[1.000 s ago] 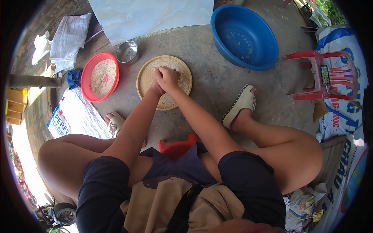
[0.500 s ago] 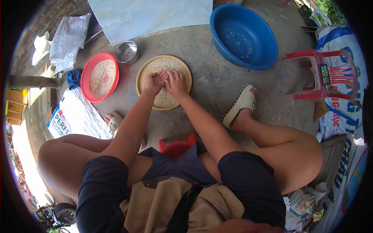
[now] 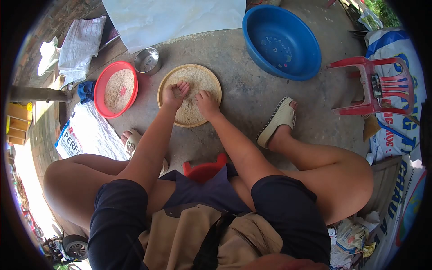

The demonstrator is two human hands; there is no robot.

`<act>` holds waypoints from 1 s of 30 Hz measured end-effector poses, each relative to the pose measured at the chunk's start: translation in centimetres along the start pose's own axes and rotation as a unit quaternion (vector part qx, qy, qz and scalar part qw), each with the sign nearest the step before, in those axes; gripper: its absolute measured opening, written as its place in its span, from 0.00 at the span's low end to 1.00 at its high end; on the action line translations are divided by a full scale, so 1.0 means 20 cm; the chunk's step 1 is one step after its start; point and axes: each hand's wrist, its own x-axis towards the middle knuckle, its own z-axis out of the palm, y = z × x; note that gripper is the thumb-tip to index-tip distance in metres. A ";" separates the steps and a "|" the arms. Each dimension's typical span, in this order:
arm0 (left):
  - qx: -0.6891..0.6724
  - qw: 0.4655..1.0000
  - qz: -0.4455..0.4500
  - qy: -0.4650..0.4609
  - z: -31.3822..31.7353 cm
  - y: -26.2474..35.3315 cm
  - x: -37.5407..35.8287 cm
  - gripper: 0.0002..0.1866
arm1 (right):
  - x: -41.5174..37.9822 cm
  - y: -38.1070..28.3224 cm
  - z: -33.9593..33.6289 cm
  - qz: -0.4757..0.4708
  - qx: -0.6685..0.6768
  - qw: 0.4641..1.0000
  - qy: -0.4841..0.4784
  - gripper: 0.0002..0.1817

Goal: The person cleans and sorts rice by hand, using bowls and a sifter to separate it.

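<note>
A round woven tray point(image 3: 160, 95) with a raised rim sits on the floor before me, covered in pale grain that looks like rice point(image 3: 192, 76). Over its left half, my left hand point(image 3: 174, 93) is turned palm up, fingers loosely cupped and apart; whether a few grains lie in the palm is too small to tell. My right hand point(image 3: 207, 105) is over the tray's right side, its fingers curled in and pressed together. Anything between those fingertips is hidden. A gap separates the two hands, with grain visible below.
Left of the tray are a red basin point(image 3: 97, 92) of similar grain and a metal bowl point(image 3: 147, 61). A large blue tub point(image 3: 281, 45) stands at the back right, near a red plastic chair point(image 3: 391, 87). A pale board point(image 3: 175, 18) lies at the top.
My hands were together over the tray and have come apart. The left moved slightly left, and the right drew back a little, its fingers curling in.
</note>
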 end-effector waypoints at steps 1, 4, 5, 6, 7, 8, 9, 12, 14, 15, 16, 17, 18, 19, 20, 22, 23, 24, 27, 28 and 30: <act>0.009 1.000 0.000 0.002 0.00 0.00 0.00 0.16 | 0.00 0.01 0.02 0.000 0.000 1.000 0.000 0.08; 0.034 0.999 0.000 -0.009 -0.01 -0.01 -0.01 0.16 | 0.01 0.00 0.03 0.023 0.004 1.000 -0.013 0.07; 0.035 0.999 0.000 -0.009 -0.01 -0.02 -0.01 0.16 | 0.02 -0.01 0.03 0.041 0.023 0.999 0.000 0.06; 0.042 0.999 0.001 0.000 0.00 -0.02 -0.03 0.15 | 0.02 -0.01 0.03 0.058 0.041 0.997 0.014 0.06; 0.049 0.999 0.002 0.009 0.01 -0.02 -0.04 0.15 | 0.04 -0.02 0.04 0.058 0.041 0.997 0.015 0.06; 0.049 0.999 0.002 0.009 0.02 -0.01 -0.05 0.15 | 0.07 -0.01 0.05 0.106 0.109 0.988 0.043 0.05; 0.045 0.999 0.000 0.006 0.02 -0.01 -0.04 0.15 | 0.10 -0.01 0.05 0.152 0.175 0.970 0.071 0.04; 0.037 0.999 -0.001 -0.009 -0.03 -0.01 0.01 0.16 | 0.22 -0.01 -0.03 0.345 0.599 0.721 -0.046 0.02; 0.033 0.999 0.001 -0.021 -0.02 -0.02 0.01 0.17 | 0.26 -0.04 -0.20 0.306 0.697 0.641 -0.095 0.03; 0.052 0.998 0.008 -0.015 -0.02 -0.02 0.00 0.17 | 0.28 -0.04 -0.24 0.261 0.782 0.548 -0.142 0.05; 0.071 0.997 0.015 -0.009 -0.01 -0.01 -0.02 0.17 | 0.29 -0.05 -0.27 0.260 0.782 0.548 -0.142 0.05; 0.071 0.997 0.016 -0.009 0.00 -0.01 -0.02 0.17 | 0.30 -0.06 -0.30 0.248 0.830 0.478 -0.142 0.08; 0.072 0.997 0.013 -0.020 -0.01 -0.01 -0.01 0.18 | 0.30 -0.06 -0.30 0.235 0.872 0.405 -0.140 0.10; 0.072 0.997 0.009 -0.030 -0.02 -0.01 0.00 0.18 | 0.30 -0.06 -0.30 0.235 0.872 0.406 -0.141 0.10; 0.071 0.997 0.009 -0.030 -0.04 -0.02 0.02 0.18 | 0.31 -0.07 -0.29 0.242 0.875 0.396 -0.136 0.13; 0.070 0.997 0.010 -0.024 -0.03 -0.02 0.00 0.19 | 0.32 -0.05 -0.23 0.247 0.880 0.385 -0.131 0.16; 0.071 0.997 0.010 -0.023 -0.02 -0.02 0.00 0.19 | 0.32 -0.02 -0.18 0.250 0.885 0.369 -0.132 0.18; 0.070 0.997 -0.003 -0.013 -0.01 -0.03 0.00 0.18 | 0.32 -0.02 -0.17 0.253 0.891 0.354 -0.133 0.21; 0.083 0.996 -0.035 -0.024 -0.01 -0.05 0.01 0.18 | 0.32 -0.04 -0.17 0.295 0.842 0.444 -0.087 0.25; 0.097 0.993 -0.054 -0.045 -0.01 -0.06 0.01 0.17 | 0.34 -0.07 -0.18 0.295 0.842 0.443 -0.087 0.25; 0.079 0.992 -0.081 -0.060 -0.01 -0.08 0.03 0.17 | 0.39 -0.15 -0.21 0.396 0.713 0.577 0.033 0.26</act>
